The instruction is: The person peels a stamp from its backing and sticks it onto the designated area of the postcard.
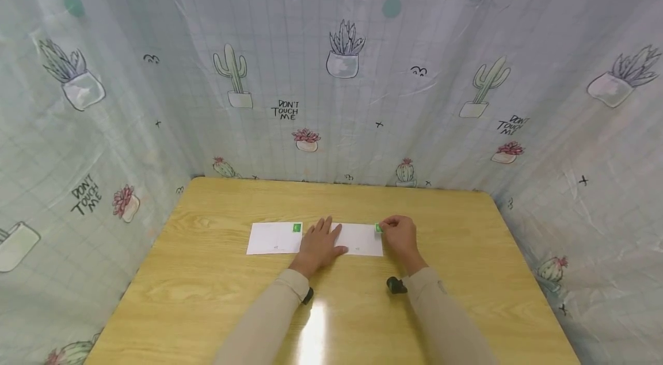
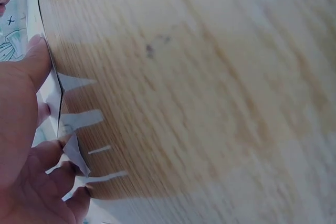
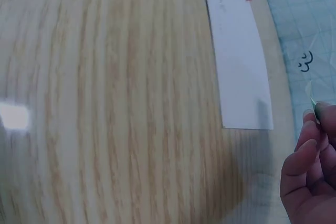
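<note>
Two white envelopes lie side by side on the wooden table. The left envelope (image 1: 270,241) bears a green stamp (image 1: 297,228) in its upper right corner. My left hand (image 1: 319,245) rests with fingers spread on the left end of the right envelope (image 1: 359,243); in the left wrist view the left thumb (image 2: 38,61) lies along its edge. At that envelope's upper right corner, my right hand (image 1: 401,236) pinches another green stamp (image 1: 378,228) between thumb and fingertips. The right wrist view shows this stamp (image 3: 314,103) edge-on, held apart from the envelope (image 3: 241,77).
The wooden table (image 1: 207,290) reaches back to a hanging curtain (image 1: 290,25) printed with potted cacti, which also stands along both sides. Dark wrist-camera mounts (image 1: 396,285) sit by the sleeves. A bright light reflection (image 1: 312,330) shows near the front.
</note>
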The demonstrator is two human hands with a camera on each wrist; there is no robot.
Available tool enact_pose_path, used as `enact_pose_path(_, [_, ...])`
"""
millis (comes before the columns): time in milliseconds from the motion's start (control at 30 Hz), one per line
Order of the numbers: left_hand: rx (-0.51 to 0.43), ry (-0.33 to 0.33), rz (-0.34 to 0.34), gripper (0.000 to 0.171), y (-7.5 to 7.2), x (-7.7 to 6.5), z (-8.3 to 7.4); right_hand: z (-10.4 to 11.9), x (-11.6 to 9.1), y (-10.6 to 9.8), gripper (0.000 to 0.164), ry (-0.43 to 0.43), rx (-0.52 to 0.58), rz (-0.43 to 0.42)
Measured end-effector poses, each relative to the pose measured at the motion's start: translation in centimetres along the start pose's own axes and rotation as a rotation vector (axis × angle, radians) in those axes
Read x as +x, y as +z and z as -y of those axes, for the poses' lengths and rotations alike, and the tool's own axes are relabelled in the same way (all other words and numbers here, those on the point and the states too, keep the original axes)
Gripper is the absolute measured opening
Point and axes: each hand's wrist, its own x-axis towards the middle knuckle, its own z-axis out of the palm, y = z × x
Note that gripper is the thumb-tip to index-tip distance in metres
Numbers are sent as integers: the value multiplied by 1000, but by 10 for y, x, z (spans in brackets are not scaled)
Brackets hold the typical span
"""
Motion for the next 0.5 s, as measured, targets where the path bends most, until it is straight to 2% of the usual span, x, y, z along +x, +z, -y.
enact_pose_path(500, [-23,-2,10,72,4,5,5,-5,7,11,11,9,-53,21])
